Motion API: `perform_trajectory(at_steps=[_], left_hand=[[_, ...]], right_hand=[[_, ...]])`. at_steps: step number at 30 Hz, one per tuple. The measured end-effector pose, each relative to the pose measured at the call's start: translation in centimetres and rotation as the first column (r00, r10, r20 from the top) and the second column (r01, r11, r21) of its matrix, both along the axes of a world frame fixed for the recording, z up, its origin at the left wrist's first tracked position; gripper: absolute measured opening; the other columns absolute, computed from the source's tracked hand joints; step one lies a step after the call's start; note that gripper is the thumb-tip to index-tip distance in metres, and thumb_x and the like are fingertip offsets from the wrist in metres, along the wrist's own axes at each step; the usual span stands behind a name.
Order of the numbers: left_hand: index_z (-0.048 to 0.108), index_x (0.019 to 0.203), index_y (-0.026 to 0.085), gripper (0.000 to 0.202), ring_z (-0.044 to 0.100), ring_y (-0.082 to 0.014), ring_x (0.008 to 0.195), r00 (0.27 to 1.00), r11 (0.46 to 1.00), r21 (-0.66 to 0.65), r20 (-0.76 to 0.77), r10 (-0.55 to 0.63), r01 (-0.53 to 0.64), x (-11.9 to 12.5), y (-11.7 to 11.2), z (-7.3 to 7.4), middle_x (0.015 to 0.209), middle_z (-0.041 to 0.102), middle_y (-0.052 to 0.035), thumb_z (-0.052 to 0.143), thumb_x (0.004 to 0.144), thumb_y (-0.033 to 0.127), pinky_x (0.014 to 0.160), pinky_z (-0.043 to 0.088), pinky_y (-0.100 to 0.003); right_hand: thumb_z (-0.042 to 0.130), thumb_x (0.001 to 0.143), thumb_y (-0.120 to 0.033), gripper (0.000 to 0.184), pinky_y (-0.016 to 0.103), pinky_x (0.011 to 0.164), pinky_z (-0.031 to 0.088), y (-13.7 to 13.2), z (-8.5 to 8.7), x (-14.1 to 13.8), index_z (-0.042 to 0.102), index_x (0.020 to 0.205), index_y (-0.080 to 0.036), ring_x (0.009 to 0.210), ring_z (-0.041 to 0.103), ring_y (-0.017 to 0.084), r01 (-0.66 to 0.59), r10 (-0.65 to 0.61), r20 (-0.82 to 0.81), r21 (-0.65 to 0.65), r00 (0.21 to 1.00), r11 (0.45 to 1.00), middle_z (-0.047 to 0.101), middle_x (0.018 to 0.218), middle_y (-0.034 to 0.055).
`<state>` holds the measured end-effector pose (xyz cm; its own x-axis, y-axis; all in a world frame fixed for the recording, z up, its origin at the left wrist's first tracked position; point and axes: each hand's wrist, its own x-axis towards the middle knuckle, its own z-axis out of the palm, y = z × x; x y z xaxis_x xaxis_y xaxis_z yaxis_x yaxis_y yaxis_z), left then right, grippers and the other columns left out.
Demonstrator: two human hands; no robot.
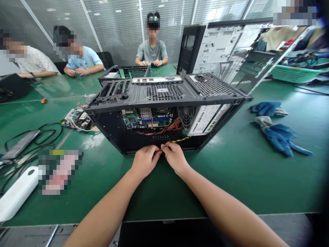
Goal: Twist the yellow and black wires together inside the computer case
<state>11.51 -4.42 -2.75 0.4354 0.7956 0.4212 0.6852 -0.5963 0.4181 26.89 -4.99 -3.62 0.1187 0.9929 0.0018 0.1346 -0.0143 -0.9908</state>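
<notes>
A black computer case [115, 103] lies with its open side facing me and its vented rear panel on top. Inside it are a green motherboard [131, 119], a bundle of red and black wires, and a power supply [209, 120] with a fan grille and a white label. From below the power supply runs a twisted yellow-and-black cable [181, 139]. My left hand [146, 159] and my right hand [176, 157] pinch this cable side by side, just outside the case's lower edge. The cable's end is hidden by my fingers.
Blue work gloves [279, 135] lie to the right. Behind stand another open case [194, 55] and a green basket [295, 73] of cables. Left are a loose circuit board [79, 116], black cords, a white bar-shaped object [20, 192] and a blurred item. Several people sit across the table.
</notes>
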Motion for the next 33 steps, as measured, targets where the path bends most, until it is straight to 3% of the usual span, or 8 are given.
perform_trajectory(at_steps=[12,21,33], left_hand=[[0.062,0.089,0.020,0.017,0.063,-0.0166,0.070,0.997,1.000,-0.028,-0.077,-0.001,-0.001,-0.04,0.05,0.35,0.075,0.066,-0.0015,0.050,0.100,0.024,0.065,0.048,-0.027],[0.069,0.094,0.020,0.018,0.063,-0.0173,0.084,1.000,0.999,0.044,0.010,-0.017,0.017,-0.19,0.18,0.33,0.092,0.064,-0.0054,0.054,0.099,0.029,0.076,0.052,-0.030],[0.068,0.092,0.020,0.015,0.060,-0.0177,0.076,1.000,0.996,0.084,-0.026,0.016,-0.014,-0.17,0.10,0.11,0.080,0.063,-0.0035,0.058,0.097,0.030,0.070,0.049,-0.030]], right_hand=[[0.058,0.084,-0.053,0.038,0.028,0.047,0.029,-0.07,-0.08,-0.13,0.045,0.062,-0.024,0.046,0.038,0.013,-0.003,0.002,-0.033,-0.027,0.999,1.000,0.041,0.048,-0.0057],[0.057,0.085,-0.048,0.036,0.028,0.046,0.029,0.06,-0.18,-0.08,0.044,0.061,-0.024,0.045,0.036,0.012,-0.015,0.012,-0.079,-0.035,0.997,0.999,0.040,0.048,-0.0058],[0.060,0.084,-0.046,0.035,0.028,0.047,0.030,0.07,-0.12,-0.13,0.045,0.061,-0.024,0.045,0.038,0.012,-0.002,0.000,-0.085,-0.030,0.996,1.000,0.040,0.047,-0.0058]])
